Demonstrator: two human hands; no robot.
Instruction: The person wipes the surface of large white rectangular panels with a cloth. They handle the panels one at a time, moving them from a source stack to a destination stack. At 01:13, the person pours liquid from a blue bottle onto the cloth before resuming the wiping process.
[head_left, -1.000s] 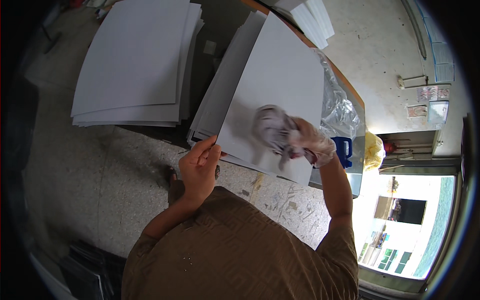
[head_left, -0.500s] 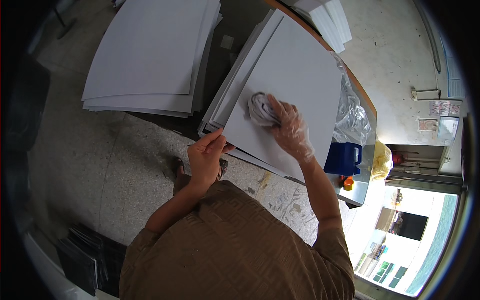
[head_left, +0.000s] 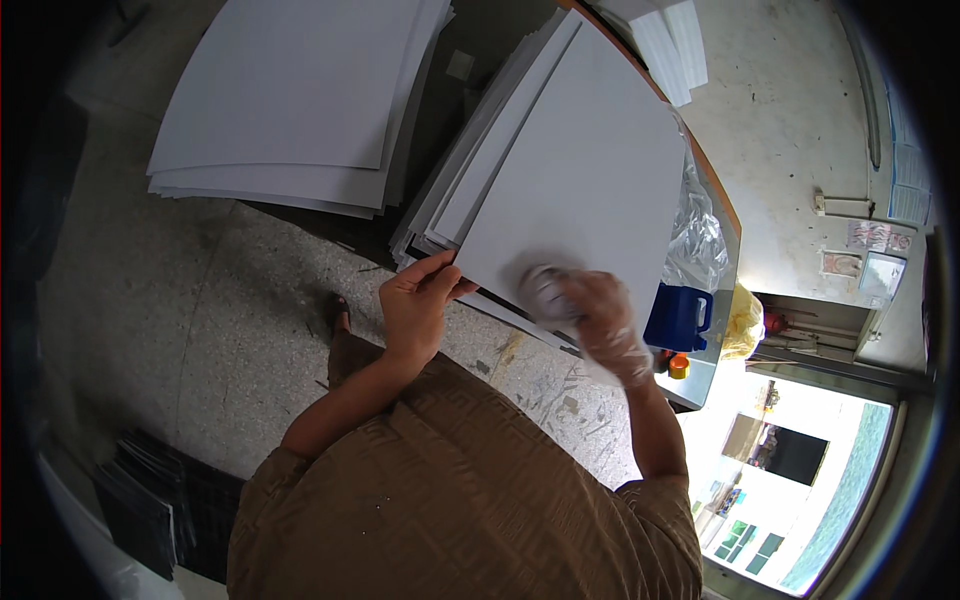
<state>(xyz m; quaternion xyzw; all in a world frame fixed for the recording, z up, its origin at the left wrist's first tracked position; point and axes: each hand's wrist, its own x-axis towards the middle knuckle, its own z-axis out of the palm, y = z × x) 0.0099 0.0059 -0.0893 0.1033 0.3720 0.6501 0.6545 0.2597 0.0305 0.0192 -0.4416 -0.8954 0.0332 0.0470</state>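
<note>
A large white sheet (head_left: 585, 170) lies on top of a stack of similar sheets on the table. My left hand (head_left: 420, 300), bare, pinches the sheet's near left corner between thumb and fingers. In a clear plastic glove, my right hand (head_left: 603, 318) is closed round a wadded grey-and-white cloth (head_left: 548, 292). The cloth is over the sheet's near edge and looks pressed to its surface, though motion blurs both.
A second stack of white sheets (head_left: 280, 90) sits at the left. Right of my sheet are crumpled clear plastic (head_left: 697, 235), a blue jug (head_left: 680, 318) and a small orange-capped container (head_left: 679, 366). Black sheets (head_left: 150, 505) lie low at the left. A bright opening (head_left: 800, 480) is at the right.
My right hand and the cloth have moved toward me and slightly right across the sheet. The left hand keeps its pinch at the corner.
</note>
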